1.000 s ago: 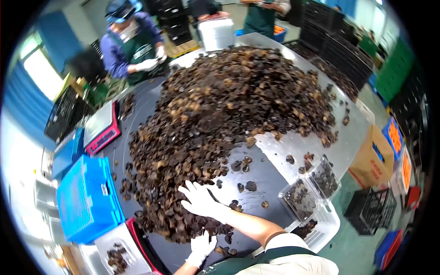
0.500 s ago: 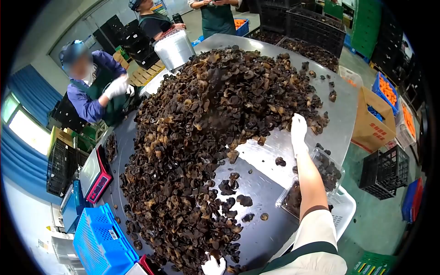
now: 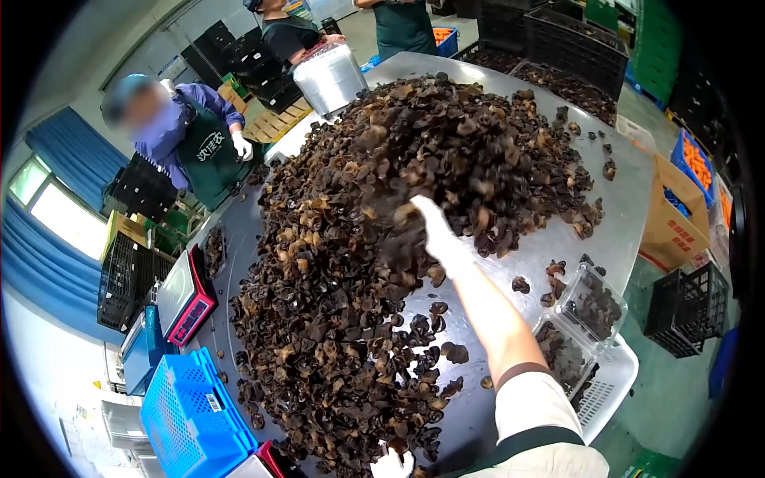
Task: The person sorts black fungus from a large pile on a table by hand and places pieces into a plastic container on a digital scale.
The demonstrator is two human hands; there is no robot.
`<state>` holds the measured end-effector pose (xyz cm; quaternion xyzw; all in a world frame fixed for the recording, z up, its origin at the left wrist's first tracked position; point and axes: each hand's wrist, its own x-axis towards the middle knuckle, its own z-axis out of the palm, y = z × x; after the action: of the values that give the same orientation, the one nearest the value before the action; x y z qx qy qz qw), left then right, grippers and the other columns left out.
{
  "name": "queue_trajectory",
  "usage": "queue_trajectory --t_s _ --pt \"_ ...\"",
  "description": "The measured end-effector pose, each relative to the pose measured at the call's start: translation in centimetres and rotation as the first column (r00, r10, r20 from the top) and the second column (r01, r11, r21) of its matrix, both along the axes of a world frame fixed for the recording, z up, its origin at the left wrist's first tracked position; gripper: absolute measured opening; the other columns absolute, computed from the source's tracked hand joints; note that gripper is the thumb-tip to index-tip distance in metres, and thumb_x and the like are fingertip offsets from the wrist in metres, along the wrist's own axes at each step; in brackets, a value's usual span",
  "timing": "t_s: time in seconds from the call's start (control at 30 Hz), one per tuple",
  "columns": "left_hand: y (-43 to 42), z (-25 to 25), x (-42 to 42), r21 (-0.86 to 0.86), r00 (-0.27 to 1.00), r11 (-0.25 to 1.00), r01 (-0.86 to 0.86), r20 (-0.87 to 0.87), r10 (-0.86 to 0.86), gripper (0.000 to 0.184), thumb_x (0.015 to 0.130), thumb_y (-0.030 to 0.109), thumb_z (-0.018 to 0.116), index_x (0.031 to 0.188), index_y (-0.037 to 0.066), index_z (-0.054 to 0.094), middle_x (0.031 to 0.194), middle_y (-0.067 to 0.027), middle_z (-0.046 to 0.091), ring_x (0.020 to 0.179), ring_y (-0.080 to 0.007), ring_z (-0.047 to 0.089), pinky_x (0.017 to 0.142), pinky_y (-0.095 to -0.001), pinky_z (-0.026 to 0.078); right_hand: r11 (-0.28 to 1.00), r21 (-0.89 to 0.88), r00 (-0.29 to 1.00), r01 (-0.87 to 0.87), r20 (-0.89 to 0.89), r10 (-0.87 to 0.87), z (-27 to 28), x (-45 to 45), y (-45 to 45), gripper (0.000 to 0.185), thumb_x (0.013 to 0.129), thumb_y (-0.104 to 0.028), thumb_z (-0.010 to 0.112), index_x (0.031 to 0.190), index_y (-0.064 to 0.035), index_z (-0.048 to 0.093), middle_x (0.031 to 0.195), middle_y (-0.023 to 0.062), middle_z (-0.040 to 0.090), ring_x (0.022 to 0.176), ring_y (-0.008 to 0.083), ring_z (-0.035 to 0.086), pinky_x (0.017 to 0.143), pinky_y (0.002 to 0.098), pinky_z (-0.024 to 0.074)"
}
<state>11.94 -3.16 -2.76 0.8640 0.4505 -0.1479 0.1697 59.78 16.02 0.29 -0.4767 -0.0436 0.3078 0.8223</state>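
A large heap of dark brown wood ear mushrooms (image 3: 319, 279) covers much of the metal table (image 3: 617, 187). My right hand (image 3: 440, 231), in a white glove, reaches into the middle of the heap. Its fingertips and the mushrooms around them are smeared by motion, so whether it grips any is unclear. At the bottom edge, my left hand (image 3: 392, 464), also white-gloved, is only partly in view beside the near end of the heap, with its visible fingers apart. Right of my forearm, a clear plastic box (image 3: 591, 307) contains mushrooms.
A white basket (image 3: 617, 386) is beneath the box at the table's right edge. On the left are a red-framed scale (image 3: 191, 307) and a blue crate (image 3: 187, 414). Stacked clear containers (image 3: 331, 80) stand at the back. A co-worker in a green apron (image 3: 211, 155) is at the far left.
My right hand has moved left from the heap's right side into its middle, and mushrooms there are blurred. The co-worker's hands have moved apart. The whole view has shifted slightly.
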Motion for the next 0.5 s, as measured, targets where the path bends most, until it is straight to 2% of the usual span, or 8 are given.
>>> queue_trajectory --t_s 0.07,0.13,0.2,0.27,0.33,0.4,0.47,0.5 --pt "0.2 -0.2 -0.2 0.013 1.000 1.000 0.016 0.008 -0.016 0.058 0.085 0.042 0.050 0.119 -0.006 0.053 0.105 -0.0292 0.062 0.072 -0.0397 0.062 0.069 -0.0516 0.049 0.931 -0.046 0.928 -0.362 0.082 0.364 1.5 -3.2 1.0 0.031 0.086 -0.031 0.061 0.105 -0.0068 0.063 0.109 0.0105 0.062 0.103 0.0202 0.055 0.090 0.0363 0.0449" --pt "0.2 -0.4 -0.4 0.030 1.000 0.999 0.021 0.018 -0.022 0.058 0.085 0.041 0.050 0.119 -0.006 0.053 0.104 -0.0292 0.062 0.072 -0.0396 0.062 0.069 -0.0516 0.049 0.914 -0.326 0.819 -0.241 0.437 0.372 4.3 -8.7 1.8 0.027 0.084 -0.025 0.061 0.102 -0.0053 0.064 0.093 0.0076 0.066 0.087 0.0180 0.059 0.080 0.0319 0.0475" --pt "0.3 -0.6 -0.6 0.054 0.999 0.998 0.034 0.027 -0.035 0.058 0.085 0.041 0.050 0.119 -0.006 0.053 0.104 -0.0291 0.062 0.072 -0.0395 0.062 0.069 -0.0515 0.049 0.854 -0.203 0.636 -0.479 0.590 0.497 4.4 -12.6 3.2 0.027 0.081 -0.023 0.061 0.101 -0.0046 0.063 0.092 0.0091 0.065 0.084 0.0191 0.060 0.078 0.0313 0.0486" --pt "0.1 -0.9 -0.7 0.073 0.998 0.996 0.049 0.042 -0.052 0.058 0.085 0.041 0.050 0.119 -0.006 0.053 0.104 -0.0291 0.062 0.072 -0.0394 0.062 0.068 -0.0514 0.049 0.670 -0.391 0.423 -0.631 0.551 0.719 5.2 -16.6 3.4 0.039 0.077 -0.024 0.063 0.110 -0.0054 0.061 0.107 0.0121 0.061 0.092 0.0250 0.059 0.089 0.0360 0.0465" --pt "0.0 -1.2 -0.8 0.084 0.997 0.995 0.058 0.050 -0.063 0.058 0.085 0.041 0.050 0.119 -0.006 0.053 0.103 -0.0290 0.062 0.071 -0.0392 0.062 0.068 -0.0514 0.049 0.597 -0.491 0.163 -0.635 0.670 0.724 4.5 -21.2 3.9 0.049 0.076 -0.027 0.065 0.120 -0.0071 0.057 0.126 0.0170 0.053 0.109 0.0308 0.055 0.095 0.0396 0.0434" --pt "0.1 -1.2 -0.9 0.092 0.996 0.994 0.066 0.052 -0.071 0.058 0.085 0.041 0.050 0.119 -0.006 0.053 0.103 -0.0290 0.062 0.071 -0.0391 0.062 0.068 -0.0513 0.049 0.572 -0.586 -0.077 -0.574 0.734 0.675 4.9 -24.3 2.8 0.065 0.077 -0.030 0.066 0.136 -0.0134 0.044 0.146 0.0185 0.032 0.127 0.0345 0.042 0.103 0.0442 0.0376" --pt "0.0 -1.3 -1.0 0.098 0.996 0.993 0.063 0.056 -0.069 0.058 0.085 0.041 0.050 0.119 -0.006 0.053 0.103 -0.0289 0.062 0.071 -0.0390 0.062 0.067 -0.0512 0.050 0.338 -0.634 -0.155 -0.696 0.592 0.791 7.4 -24.7 1.0 0.074 0.078 -0.034 0.065 0.143 -0.0196 0.034 0.154 0.0186 0.010 0.137 0.0385 0.025 0.109 0.0438 0.0299" --pt "0.0 -1.3 -1.1 0.097 0.996 0.994 0.060 0.059 -0.066 0.058 0.085 0.041 0.050 0.119 -0.006 0.053 0.102 -0.0289 0.062 0.071 -0.0389 0.062 0.067 -0.0512 0.050 0.341 -0.565 -0.161 -0.751 0.658 0.736 7.7 -24.1 0.5 0.075 0.080 -0.035 0.064 0.145 -0.0200 0.030 0.154 0.0208 0.008 0.137 0.0400 0.025 0.110 0.0429 0.0287"
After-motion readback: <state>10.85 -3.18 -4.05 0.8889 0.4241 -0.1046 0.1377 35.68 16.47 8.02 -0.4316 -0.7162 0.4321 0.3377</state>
